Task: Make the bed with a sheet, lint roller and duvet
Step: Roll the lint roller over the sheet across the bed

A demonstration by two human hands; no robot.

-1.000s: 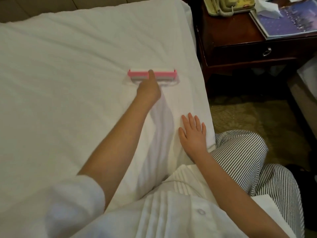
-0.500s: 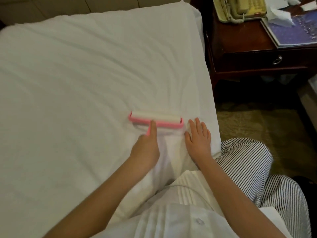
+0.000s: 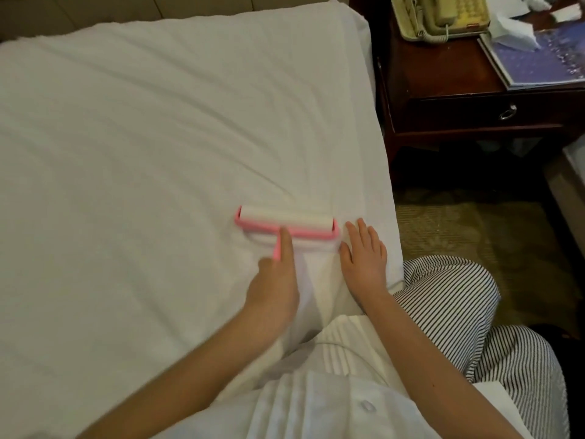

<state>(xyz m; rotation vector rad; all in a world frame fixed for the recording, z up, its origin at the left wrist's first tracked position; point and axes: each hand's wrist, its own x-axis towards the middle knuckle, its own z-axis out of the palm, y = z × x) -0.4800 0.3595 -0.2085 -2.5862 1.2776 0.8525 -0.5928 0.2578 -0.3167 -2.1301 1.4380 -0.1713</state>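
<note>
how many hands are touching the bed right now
2. The left hand grips the pink lint roller on the white sheet; the right hand lies flat on the sheet just right of the roller, near the bed's edge.

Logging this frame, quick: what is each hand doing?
Left hand: closed on the lint roller handle.
Right hand: open, flat on the sheet, holding nothing.
</note>
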